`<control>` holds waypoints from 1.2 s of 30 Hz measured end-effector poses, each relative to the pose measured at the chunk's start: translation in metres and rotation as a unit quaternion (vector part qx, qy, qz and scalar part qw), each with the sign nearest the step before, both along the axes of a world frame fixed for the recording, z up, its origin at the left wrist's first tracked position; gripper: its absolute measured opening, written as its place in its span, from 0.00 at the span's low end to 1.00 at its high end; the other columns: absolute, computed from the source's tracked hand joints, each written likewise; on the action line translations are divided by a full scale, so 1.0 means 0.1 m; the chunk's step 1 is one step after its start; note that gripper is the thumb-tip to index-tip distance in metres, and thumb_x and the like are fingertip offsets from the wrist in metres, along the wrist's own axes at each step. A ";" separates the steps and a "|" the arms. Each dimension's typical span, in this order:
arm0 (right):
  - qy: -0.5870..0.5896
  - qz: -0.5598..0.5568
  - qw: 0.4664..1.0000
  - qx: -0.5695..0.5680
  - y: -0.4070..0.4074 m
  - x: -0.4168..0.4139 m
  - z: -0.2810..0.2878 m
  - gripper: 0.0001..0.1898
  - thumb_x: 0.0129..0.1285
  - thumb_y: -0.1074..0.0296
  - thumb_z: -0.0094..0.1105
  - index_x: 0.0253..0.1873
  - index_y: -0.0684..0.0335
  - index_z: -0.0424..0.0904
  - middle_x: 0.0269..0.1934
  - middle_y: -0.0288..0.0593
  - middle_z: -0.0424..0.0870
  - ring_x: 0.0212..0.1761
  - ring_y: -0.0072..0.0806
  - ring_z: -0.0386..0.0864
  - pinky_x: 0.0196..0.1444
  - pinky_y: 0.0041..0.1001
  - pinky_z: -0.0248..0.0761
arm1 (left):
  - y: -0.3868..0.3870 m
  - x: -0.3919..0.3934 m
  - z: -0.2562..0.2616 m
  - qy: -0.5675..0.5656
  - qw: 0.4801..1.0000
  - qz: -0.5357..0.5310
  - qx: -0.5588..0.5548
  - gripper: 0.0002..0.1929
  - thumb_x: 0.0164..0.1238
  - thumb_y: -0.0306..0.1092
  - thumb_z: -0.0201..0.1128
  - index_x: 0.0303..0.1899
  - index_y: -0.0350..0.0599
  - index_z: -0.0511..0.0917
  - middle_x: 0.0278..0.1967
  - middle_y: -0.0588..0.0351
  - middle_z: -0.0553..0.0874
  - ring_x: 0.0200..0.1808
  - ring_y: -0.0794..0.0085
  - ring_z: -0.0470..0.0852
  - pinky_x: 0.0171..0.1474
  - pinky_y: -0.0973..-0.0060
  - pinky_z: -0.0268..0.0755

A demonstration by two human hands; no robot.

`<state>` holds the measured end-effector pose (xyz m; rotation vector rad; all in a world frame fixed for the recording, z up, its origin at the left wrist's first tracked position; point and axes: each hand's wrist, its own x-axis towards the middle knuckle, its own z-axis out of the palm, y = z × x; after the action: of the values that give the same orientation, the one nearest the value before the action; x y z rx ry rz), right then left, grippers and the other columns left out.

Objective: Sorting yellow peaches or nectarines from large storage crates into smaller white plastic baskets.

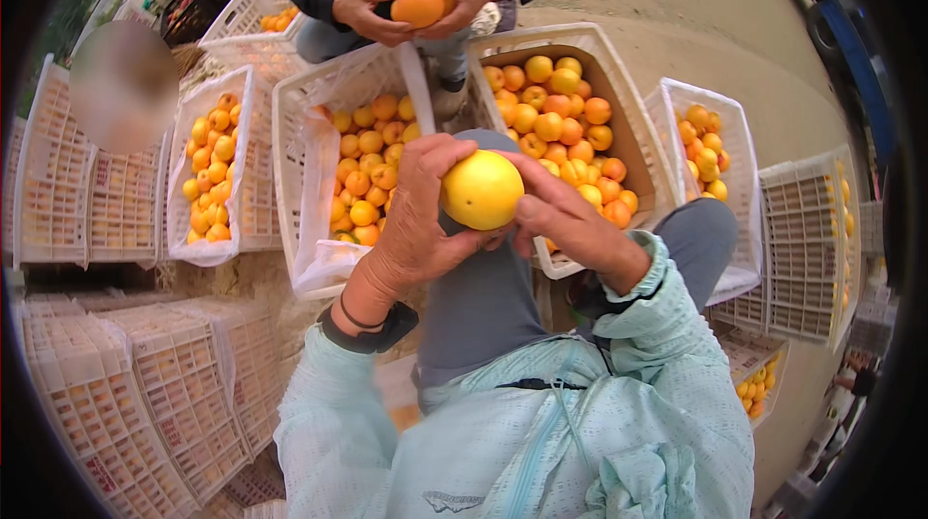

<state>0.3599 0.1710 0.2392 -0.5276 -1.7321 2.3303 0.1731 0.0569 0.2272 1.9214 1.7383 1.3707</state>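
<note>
A round yellow fruit (482, 189) is held up between my two hands above my knee. My left hand (420, 211) grips it from the left, with the fingers over its far side and the thumb beneath. My right hand (562, 214) touches its right side with the fingertips. Below and left of it, a white plastic crate (286, 178) with a pale liner holds many orange-yellow fruits (366, 164). To the right, a larger crate (656, 149) lined with brown cardboard holds similar fruits (554, 127).
A person (417, 15) opposite holds an orange fruit (418, 6) in both hands. Smaller lined crates of fruit stand at the left (243, 98) and right (747, 156). Stacked white crates (159, 381) fill the lower left; another stack (805, 251) stands at the right.
</note>
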 end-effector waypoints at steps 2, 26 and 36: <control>0.009 -0.014 0.999 -0.046 -0.06 0.12 -0.01 0.33 0.68 0.52 0.61 0.69 0.62 0.59 0.52 0.44 0.76 0.47 0.23 0.80 0.43 0.19 0.74 | 0.05 0.26 0.06 0.020 1.000 -0.005 0.000 0.43 0.43 0.29 0.80 0.64 0.44 0.65 0.58 0.50 0.70 0.62 0.62 0.70 0.65 0.65 0.64; 0.209 -0.217 0.932 -0.201 -0.11 2.23 0.15 0.33 0.68 0.49 0.60 0.69 0.61 0.60 0.57 0.43 0.76 0.54 0.32 0.80 0.44 0.24 0.77 | 0.28 1.74 0.20 -0.432 0.867 -0.197 -0.150 0.15 0.72 0.24 0.58 0.58 0.36 0.74 0.46 0.53 0.82 0.42 0.75 0.82 0.51 0.78 0.74; -0.208 -0.557 0.801 0.072 0.83 4.25 -0.59 0.34 0.63 0.50 0.67 0.67 0.61 0.64 0.55 0.43 0.77 0.52 0.28 0.78 0.47 0.24 0.76 | -0.23 -0.17 -0.24 -0.473 0.873 0.082 -0.082 0.11 0.75 0.31 0.57 0.54 0.39 0.76 0.39 0.56 0.82 0.35 0.78 0.80 0.42 0.81 0.75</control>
<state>0.7854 0.2538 0.1800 -1.5762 -1.1222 1.2547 0.1556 0.0341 0.2034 0.7433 1.4179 1.7188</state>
